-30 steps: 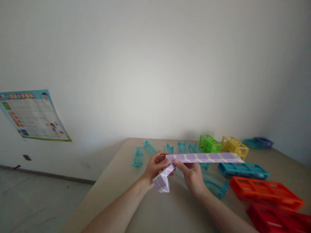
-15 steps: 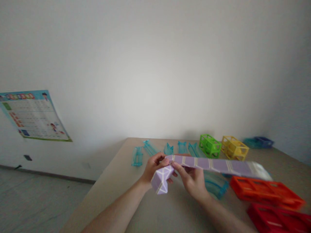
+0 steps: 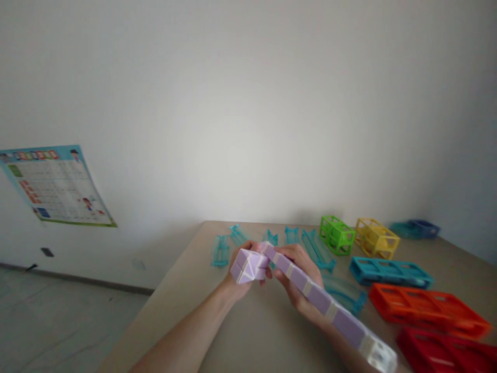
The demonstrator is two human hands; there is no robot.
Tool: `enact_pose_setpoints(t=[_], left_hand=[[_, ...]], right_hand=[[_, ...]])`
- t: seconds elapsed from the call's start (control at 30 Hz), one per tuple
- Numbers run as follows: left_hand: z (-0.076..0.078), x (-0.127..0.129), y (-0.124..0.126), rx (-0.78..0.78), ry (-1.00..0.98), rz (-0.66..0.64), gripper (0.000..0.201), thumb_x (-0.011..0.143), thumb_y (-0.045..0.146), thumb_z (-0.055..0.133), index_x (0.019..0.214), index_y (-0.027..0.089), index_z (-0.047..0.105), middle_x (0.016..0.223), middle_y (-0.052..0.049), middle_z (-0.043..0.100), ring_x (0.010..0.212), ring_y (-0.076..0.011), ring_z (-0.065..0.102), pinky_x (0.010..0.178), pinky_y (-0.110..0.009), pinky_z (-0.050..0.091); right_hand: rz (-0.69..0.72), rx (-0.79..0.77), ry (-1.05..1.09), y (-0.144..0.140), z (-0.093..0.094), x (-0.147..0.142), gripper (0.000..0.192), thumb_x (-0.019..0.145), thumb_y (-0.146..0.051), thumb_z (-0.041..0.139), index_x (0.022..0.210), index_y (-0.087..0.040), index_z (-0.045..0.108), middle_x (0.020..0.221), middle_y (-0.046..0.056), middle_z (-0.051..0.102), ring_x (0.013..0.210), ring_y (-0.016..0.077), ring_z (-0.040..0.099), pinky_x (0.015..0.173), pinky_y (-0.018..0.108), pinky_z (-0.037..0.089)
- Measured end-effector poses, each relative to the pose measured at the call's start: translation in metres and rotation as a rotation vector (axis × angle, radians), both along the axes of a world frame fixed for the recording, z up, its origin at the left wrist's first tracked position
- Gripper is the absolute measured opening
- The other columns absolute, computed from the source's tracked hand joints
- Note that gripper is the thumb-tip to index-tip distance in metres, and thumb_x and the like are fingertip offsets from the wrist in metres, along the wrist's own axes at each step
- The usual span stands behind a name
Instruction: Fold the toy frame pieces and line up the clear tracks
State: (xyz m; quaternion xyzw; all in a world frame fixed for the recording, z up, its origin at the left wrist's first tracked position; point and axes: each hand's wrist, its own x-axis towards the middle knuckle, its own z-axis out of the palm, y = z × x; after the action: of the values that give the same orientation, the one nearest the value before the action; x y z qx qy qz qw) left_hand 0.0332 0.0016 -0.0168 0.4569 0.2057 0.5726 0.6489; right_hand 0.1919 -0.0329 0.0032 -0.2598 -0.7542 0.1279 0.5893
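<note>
A purple-and-white twist puzzle snake point(image 3: 303, 284) is held up over the table between both hands. One end is folded into a compact angular cluster; the rest runs straight toward the lower right, ending in a whitish tip. My left hand point(image 3: 239, 259) is closed around the folded cluster, its fingers partly hidden behind it. My right hand point(image 3: 301, 264) grips the straight part close to the bend, thumb below and fingers over the far side. The long section passes in front of my right wrist and forearm.
On the table point(image 3: 186, 280) lie several clear blue track pieces point(image 3: 221, 250). To the right stand a green frame block point(image 3: 336, 235), a yellow one point(image 3: 376, 238), a teal one point(image 3: 390, 272), an orange one point(image 3: 427, 308) and a red one point(image 3: 446, 349). A wall backs the table.
The snake's straight section has swung from nearly level to slanting down toward the lower right, uncovering the teal block. The folded cluster has turned and risen slightly in my left hand.
</note>
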Motion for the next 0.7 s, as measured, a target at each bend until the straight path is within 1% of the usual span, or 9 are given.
enact_pose_setpoints(t=[0.07, 0.13, 0.23, 0.37, 0.43, 0.5, 0.6, 0.7], left_hand=[[-0.001, 0.000, -0.001, -0.042, 0.025, -0.111, 0.033, 0.084, 0.047, 0.055, 0.086, 0.014, 0.058, 0.055, -0.001, 0.060, 0.038, -0.0143, 0.056, 0.031, -0.023, 0.045], [-0.003, 0.000, -0.002, -0.079, 0.038, -0.199, 0.039, 0.086, 0.051, 0.051, 0.089, 0.013, 0.060, 0.054, -0.001, 0.058, 0.038, -0.0139, 0.054, 0.033, -0.025, 0.048], [-0.004, 0.000, -0.002, -0.103, 0.027, -0.251, 0.039, 0.086, 0.052, 0.050, 0.088, 0.014, 0.059, 0.054, 0.000, 0.056, 0.040, -0.0134, 0.055, 0.032, -0.023, 0.047], [-0.003, 0.001, -0.004, -0.120, 0.022, -0.255, 0.038, 0.087, 0.050, 0.050, 0.092, 0.014, 0.059, 0.051, 0.001, 0.056, 0.035, -0.0119, 0.052, 0.024, -0.016, 0.036], [-0.002, 0.002, -0.005, -0.126, 0.023, -0.238, 0.036, 0.087, 0.048, 0.051, 0.089, 0.013, 0.059, 0.049, 0.000, 0.056, 0.034, -0.0119, 0.052, 0.022, -0.015, 0.033], [-0.001, 0.004, -0.007, -0.129, 0.009, -0.209, 0.034, 0.086, 0.047, 0.053, 0.085, 0.014, 0.058, 0.050, 0.000, 0.057, 0.035, -0.0122, 0.053, 0.023, -0.015, 0.035], [0.002, 0.006, -0.009, -0.131, -0.026, -0.170, 0.032, 0.085, 0.047, 0.055, 0.080, 0.015, 0.057, 0.055, -0.001, 0.059, 0.039, -0.0123, 0.056, 0.025, -0.016, 0.039], [0.003, 0.007, -0.011, -0.138, -0.047, -0.154, 0.033, 0.084, 0.047, 0.056, 0.079, 0.015, 0.056, 0.059, -0.001, 0.060, 0.039, -0.0121, 0.056, 0.024, -0.016, 0.039]], right_hand=[[-0.014, -0.005, 0.006, -0.002, 0.004, 0.000, 0.020, 0.087, -0.031, 0.059, 0.105, -0.022, 0.062, 0.093, 0.007, 0.060, 0.083, 0.0220, 0.059, 0.072, 0.034, 0.048], [-0.015, -0.021, -0.005, -0.004, 0.009, 0.001, 0.017, 0.088, -0.027, 0.056, 0.103, -0.023, 0.062, 0.093, 0.007, 0.060, 0.086, 0.0226, 0.058, 0.074, 0.034, 0.048], [-0.006, 0.002, -0.040, -0.004, 0.012, 0.004, 0.018, 0.090, -0.023, 0.054, 0.106, -0.024, 0.061, 0.094, 0.007, 0.061, 0.090, 0.0231, 0.057, 0.078, 0.035, 0.047], [0.002, 0.056, -0.103, 0.001, 0.009, 0.008, 0.024, 0.090, -0.021, 0.053, 0.112, -0.023, 0.058, 0.100, 0.008, 0.060, 0.094, 0.0235, 0.056, 0.082, 0.037, 0.047], [-0.005, 0.056, -0.114, 0.001, 0.008, 0.008, 0.024, 0.089, -0.019, 0.053, 0.113, -0.022, 0.058, 0.101, 0.008, 0.060, 0.093, 0.0225, 0.058, 0.081, 0.036, 0.048], [-0.038, 0.087, -0.101, 0.000, 0.008, 0.006, 0.025, 0.089, -0.018, 0.055, 0.113, -0.023, 0.057, 0.100, 0.007, 0.061, 0.091, 0.0214, 0.059, 0.079, 0.035, 0.050], [-0.136, 0.154, -0.078, -0.003, 0.006, 0.001, 0.027, 0.088, -0.017, 0.058, 0.113, -0.026, 0.058, 0.098, 0.005, 0.065, 0.089, 0.0214, 0.061, 0.077, 0.035, 0.051], [-0.191, 0.155, -0.064, -0.004, 0.003, -0.004, 0.025, 0.088, -0.020, 0.060, 0.112, -0.026, 0.060, 0.097, 0.006, 0.067, 0.088, 0.0228, 0.063, 0.075, 0.036, 0.053]])
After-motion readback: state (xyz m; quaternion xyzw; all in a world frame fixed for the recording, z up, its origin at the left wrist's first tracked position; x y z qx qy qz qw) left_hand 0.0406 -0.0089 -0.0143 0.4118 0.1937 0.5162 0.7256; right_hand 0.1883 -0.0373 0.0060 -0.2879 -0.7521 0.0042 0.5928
